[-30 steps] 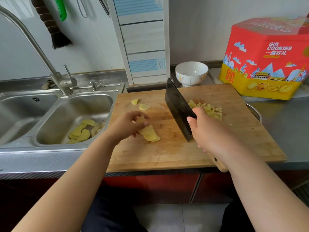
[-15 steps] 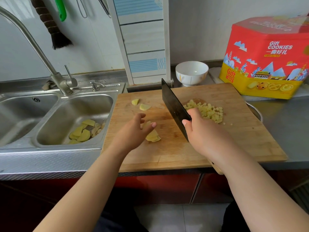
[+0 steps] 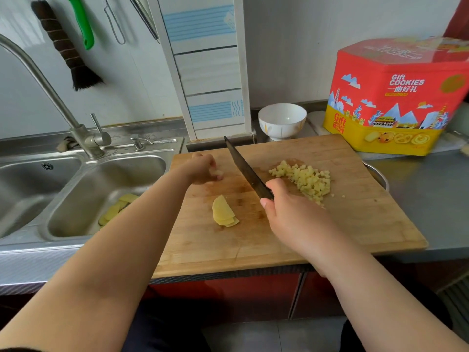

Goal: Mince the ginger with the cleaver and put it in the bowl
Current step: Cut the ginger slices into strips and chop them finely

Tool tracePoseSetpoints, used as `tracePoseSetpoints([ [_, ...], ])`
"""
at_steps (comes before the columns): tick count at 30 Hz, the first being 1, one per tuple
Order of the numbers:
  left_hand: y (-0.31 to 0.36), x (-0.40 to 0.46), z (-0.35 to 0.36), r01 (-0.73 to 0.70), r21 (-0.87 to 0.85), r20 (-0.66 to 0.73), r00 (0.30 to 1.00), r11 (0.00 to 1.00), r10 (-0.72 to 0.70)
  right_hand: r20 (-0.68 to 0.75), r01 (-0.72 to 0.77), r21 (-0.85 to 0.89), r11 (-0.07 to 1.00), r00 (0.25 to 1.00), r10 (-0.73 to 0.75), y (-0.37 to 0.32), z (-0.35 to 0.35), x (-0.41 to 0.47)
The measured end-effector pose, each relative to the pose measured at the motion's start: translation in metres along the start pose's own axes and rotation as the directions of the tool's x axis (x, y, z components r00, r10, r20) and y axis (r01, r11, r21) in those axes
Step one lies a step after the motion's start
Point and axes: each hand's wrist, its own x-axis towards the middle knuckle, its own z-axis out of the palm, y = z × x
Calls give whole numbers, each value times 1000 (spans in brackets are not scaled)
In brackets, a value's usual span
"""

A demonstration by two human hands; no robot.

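A wooden cutting board (image 3: pixel 355 219) lies on the counter. A pile of minced ginger (image 3: pixel 305 178) sits on its right half. A small stack of ginger slices (image 3: pixel 223 212) lies near the middle. My right hand (image 3: pixel 291 214) grips the dark cleaver (image 3: pixel 247 170), its blade angled toward the board's far edge. My left hand (image 3: pixel 203 168) reaches to the far left of the board, fingers curled over small ginger pieces there. A white bowl (image 3: pixel 282 120) stands behind the board.
A steel double sink (image 3: pixel 76 189) lies to the left, with ginger peelings (image 3: pixel 115 210) in the near basin and a tall tap (image 3: pixel 50 97). A red and yellow cookie tin (image 3: pixel 396 97) stands at the back right. A brush (image 3: pixel 66 47) hangs on the wall.
My left hand left the stack of slices and reached to the two pieces at the board's far left. The cleaver turned more edge-on and the right hand shifted slightly.
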Motion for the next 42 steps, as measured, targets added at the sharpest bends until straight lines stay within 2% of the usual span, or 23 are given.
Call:
tracePoseSetpoints([
  [2,3,0,-3,-18,1,2,1000,1000,18,6,0,15,1000,1000,0,1,1,0],
  [4,6,-6,-1,-51,6,-87,995,999,52,2,-9,37,999,1000,9,3,0,0],
  [6,3,-12,7,-63,-86,-166,985,994,48,-2,-18,59,998,1000,19,5,-1,2],
  [8,-1,-19,16,-59,-210,-179,984,976,21,8,-26,75,997,1000,25,7,-3,3],
  [12,-10,-25,18,-37,-139,-188,982,990,11,24,-30,87,996,999,28,6,-4,4],
  [18,-15,-16,8,-41,-132,-104,994,990,28,36,-33,77,996,999,30,5,-6,2],
  [22,-12,-16,1,-33,-56,-24,999,998,31,57,-36,96,995,998,31,6,-8,5],
  [24,-11,-21,-1,-18,-84,11,1000,996,19,59,-34,107,994,998,28,7,-8,5],
  [26,-13,-26,2,-20,-192,-19,1000,981,16,60,-37,113,993,998,30,7,-8,5],
  [28,-15,-34,9,-56,-378,-78,997,924,29,59,-40,122,992,998,33,8,-8,4],
  [31,-18,-55,11,-157,-630,-160,985,761,70,73,-50,127,991,996,41,8,-11,4],
  [33,-21,-69,4,-216,-715,-155,976,665,149,81,-61,134,989,995,50,9,-12,4],
  [35,-18,-82,-5,-265,-683,-78,953,681,292,84,-64,137,988,995,52,9,-13,4],
  [37,-9,-90,-8,-334,-499,33,915,800,402,84,-64,134,989,995,53,9,-14,4],
  [39,2,-91,-3,-380,-250,83,908,890,411,82,-66,131,989,995,56,8,-14,4],
  [40,4,-89,0,-371,-182,76,918,911,389,79,-65,131,989,995,55,8,-14,4],
  [42,3,-82,2,-359,-186,24,929,915,369,65,-55,121,991,997,47,8,-13,5],
])
